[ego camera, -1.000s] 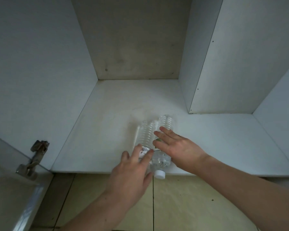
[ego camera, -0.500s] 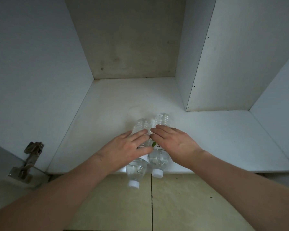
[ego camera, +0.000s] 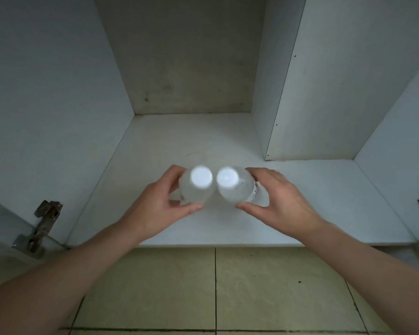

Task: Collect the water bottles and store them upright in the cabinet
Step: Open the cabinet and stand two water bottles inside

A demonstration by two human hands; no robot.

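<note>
Now each grip is clamping round its own bottle: the left hand (ego camera: 155, 209) is holding the left bottle (ego camera: 194, 189), the right hand (ego camera: 279, 204) the right bottle (ego camera: 235, 188). Lying flat half a second ago, both are standing upright, touching, on the cabinet floor (ego camera: 312, 201) near its front edge.

Two bottles (ego camera: 230, 187) stand upright, touching, caps up, on my cabinet's white shelf (ego camera: 155, 151) (near its front edge), tiled floor (ego camera: 264, 286) just below it.

Both bottles, lying flat half second ago, now upright on cabinet floor (ego camera: 155, 146): left bottle (ego camera: 194, 189) gripped by left hand (ego camera: 155, 204), right bottle (ego camera: 237, 189) by right hand (ego camera: 281, 201), caps up.
</note>
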